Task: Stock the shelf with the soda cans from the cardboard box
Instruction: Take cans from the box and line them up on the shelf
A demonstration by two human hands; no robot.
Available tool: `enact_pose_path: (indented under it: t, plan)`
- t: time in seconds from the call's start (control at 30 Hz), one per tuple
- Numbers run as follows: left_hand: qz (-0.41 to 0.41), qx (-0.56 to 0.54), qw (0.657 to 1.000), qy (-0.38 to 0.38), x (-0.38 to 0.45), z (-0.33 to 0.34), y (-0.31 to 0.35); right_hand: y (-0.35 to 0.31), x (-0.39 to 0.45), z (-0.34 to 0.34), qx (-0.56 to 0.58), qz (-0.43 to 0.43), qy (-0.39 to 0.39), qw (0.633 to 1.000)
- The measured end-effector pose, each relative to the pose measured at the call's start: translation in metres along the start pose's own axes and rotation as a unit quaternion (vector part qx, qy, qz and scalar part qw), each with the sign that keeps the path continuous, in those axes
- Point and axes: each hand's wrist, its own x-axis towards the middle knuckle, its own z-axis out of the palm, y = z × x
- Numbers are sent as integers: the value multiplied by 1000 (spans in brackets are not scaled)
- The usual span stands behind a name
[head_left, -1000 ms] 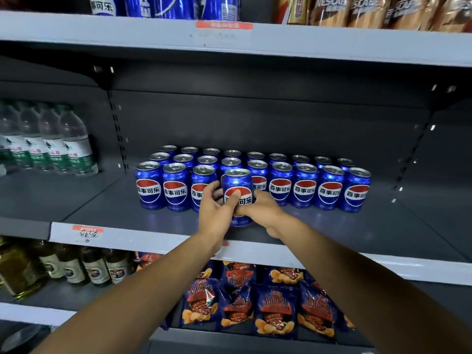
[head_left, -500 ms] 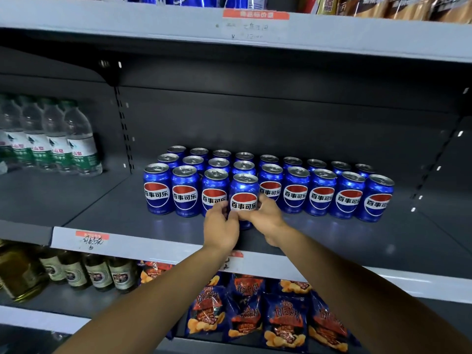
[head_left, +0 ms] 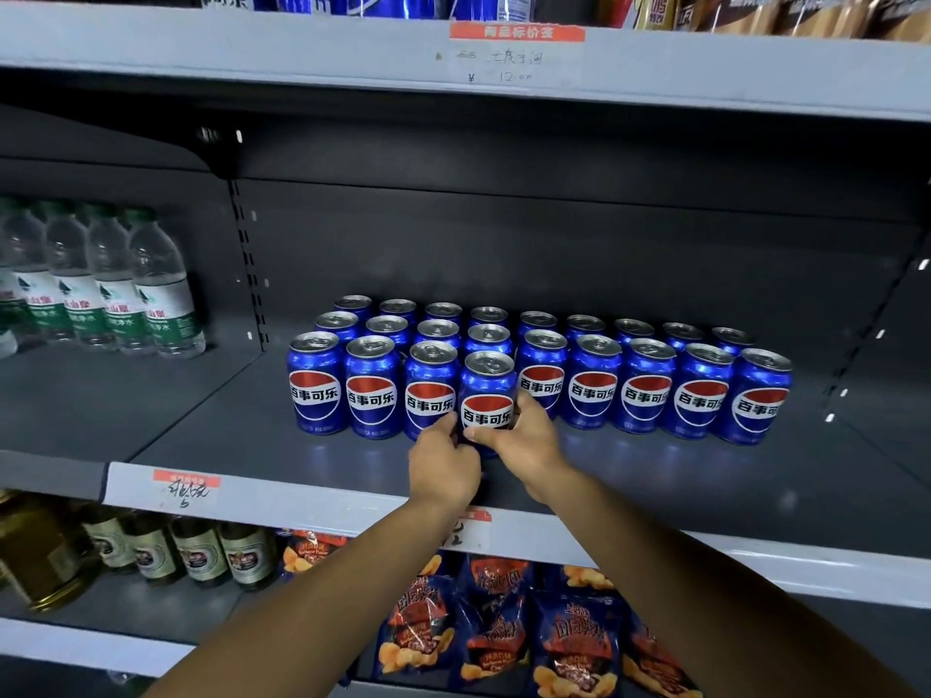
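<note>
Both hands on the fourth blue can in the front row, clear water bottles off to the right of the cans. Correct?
One error: the clear plastic water bottles stand to the left of the cans, not the right, as the head view shows. The rest holds: left hand and right hand both keep a grip on the fourth blue aluminium soda can in the front row.

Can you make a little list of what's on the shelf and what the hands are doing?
held can: blue soda can, upright, both hands on it
left hand: fingers grip its lower left side
right hand: fingers wrap its right side
other cans: upright in rows on the middle shelf
left of cans: water bottles
below: snack bags, glass bottles
</note>
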Motion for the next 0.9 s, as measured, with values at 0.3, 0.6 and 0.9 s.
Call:
enact_pose_path:
  t: [0.3, 0.6, 0.9]
  plan:
    - [16, 41, 999, -13, 1, 1, 1, -2, 0, 1, 6, 14, -9, 1000]
    - [35, 95, 995, -20, 1, 0, 1, 7, 5, 4, -34, 1, 5, 999]
    - [43, 83, 996, -14, 3, 0, -2, 9, 4, 5, -107, -12, 13, 994]
